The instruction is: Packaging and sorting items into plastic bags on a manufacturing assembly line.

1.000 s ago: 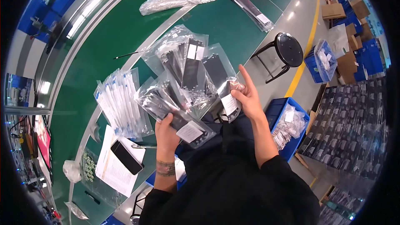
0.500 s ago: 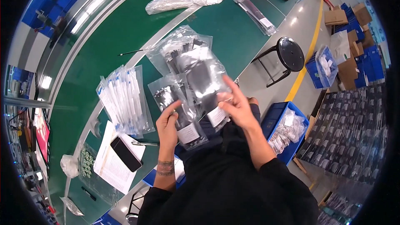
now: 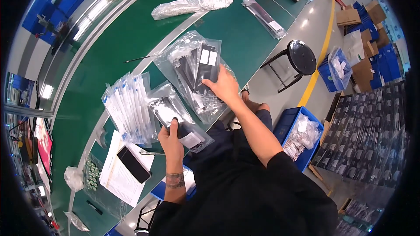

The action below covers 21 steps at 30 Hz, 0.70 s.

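My left hand (image 3: pixel 171 140) grips a clear plastic bag (image 3: pixel 168 109) at its near left side, thumb on top. Dark contents and a white label show through that bag. Farther off and to the right, my right hand (image 3: pixel 224 86) holds a flat black packet (image 3: pixel 204 73) in clear plastic, with two white labels at its far end. The packet lies over a heap of clear bags (image 3: pixel 179 54) with dark strips inside, and hides part of them. Left of the left-hand bag is a spread of slim clear packets (image 3: pixel 127 107) with blue marks.
A black phone (image 3: pixel 133 164) lies on printed sheets (image 3: pixel 116 185) at the near left, beside a pen. Bagged white goods (image 3: pixel 177 8) and a dark packet (image 3: pixel 264 17) are at the far side. Right of the table stand a black stool (image 3: pixel 302 57) and a blue bin (image 3: pixel 284 122).
My right hand has moved away from me and leftward, and the packet under it now lies over the heap, two labels showing. The left-hand bag has shifted slightly left and tilted more.
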Motion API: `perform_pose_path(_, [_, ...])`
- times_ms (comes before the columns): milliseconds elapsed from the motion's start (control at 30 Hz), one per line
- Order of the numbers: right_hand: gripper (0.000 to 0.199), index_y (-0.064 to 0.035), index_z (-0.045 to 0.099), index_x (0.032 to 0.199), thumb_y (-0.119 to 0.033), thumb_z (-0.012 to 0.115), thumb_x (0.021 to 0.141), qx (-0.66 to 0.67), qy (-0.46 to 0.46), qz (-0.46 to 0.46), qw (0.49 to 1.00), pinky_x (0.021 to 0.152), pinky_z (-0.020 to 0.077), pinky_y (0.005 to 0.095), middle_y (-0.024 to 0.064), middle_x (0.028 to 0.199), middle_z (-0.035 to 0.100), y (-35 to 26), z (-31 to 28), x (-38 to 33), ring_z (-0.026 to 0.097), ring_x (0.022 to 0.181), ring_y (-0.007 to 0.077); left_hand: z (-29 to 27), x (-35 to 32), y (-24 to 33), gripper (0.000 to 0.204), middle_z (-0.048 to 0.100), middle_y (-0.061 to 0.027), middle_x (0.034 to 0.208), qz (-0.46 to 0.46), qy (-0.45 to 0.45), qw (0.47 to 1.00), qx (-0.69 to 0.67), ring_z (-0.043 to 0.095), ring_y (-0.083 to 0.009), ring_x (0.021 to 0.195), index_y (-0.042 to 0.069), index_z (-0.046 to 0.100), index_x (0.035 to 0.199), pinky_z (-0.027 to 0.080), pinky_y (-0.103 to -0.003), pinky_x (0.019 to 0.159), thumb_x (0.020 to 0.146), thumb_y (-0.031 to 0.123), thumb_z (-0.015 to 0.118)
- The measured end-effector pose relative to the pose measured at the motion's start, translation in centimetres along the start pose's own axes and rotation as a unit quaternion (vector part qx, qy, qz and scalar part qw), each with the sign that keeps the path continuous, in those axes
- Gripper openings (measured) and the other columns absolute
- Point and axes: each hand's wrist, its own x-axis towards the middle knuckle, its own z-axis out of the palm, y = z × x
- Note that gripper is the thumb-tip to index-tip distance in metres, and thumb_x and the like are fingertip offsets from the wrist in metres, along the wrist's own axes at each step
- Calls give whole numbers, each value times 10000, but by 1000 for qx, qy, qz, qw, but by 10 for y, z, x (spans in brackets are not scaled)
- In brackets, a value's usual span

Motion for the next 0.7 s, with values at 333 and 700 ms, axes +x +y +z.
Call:
perform_pose_path(333, [309, 38, 684, 1018, -211, 714, 837, 117, 44, -53, 991, 703, 530, 348, 153, 817, 706, 37, -25, 14, 687, 726, 212, 5, 7, 14, 224, 659, 4, 936, -11, 16, 1000, -18, 581, -71, 816, -3, 670, 1033, 464, -234, 751, 976, 208, 619])
perform_pose_path(700, [119, -19, 648, 1023, -96, 634, 934, 539, -196, -10, 819, 685, 462, 227, 25, 893, 677, -3, -87, -38, 588, 748, 77, 35, 26, 21, 302, 643, -51, 1096, -73, -20, 991, -109, 601, -131, 964, -26, 611, 1138, 465, -274, 862, 982, 232, 606])
